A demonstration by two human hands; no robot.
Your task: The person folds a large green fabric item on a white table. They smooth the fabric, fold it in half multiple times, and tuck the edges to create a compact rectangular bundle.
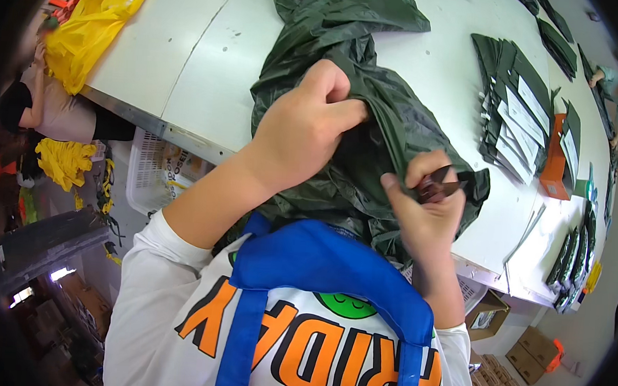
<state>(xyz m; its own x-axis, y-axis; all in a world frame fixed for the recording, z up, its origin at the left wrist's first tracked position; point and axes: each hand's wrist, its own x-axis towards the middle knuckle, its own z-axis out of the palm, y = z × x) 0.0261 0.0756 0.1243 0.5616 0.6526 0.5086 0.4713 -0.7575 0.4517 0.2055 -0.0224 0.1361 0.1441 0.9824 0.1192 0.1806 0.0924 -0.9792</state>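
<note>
A large, crumpled piece of thin, shiny dark green fabric [347, 39], like raincoat cloth, lies over the table's near edge and down against my front. My left hand [306, 125] is closed on it, pinching a fold between thumb and fingers. To its right, my right hand [431, 222] curls round a small dark brown tool [437, 187] that looks like thread snips. The thumb of that hand presses by the fabric's stretched edge. Cloth hides part of the left fingertips.
Across the white table [197, 52], folded dark green packets with white papers [515, 121] lie at the right, beside an orange box [557, 159]. At the left, a person [42, 106] handles yellow fabric [96, 28]. A white basket [148, 169] stands below the table edge; cardboard boxes [533, 352] are lower right.
</note>
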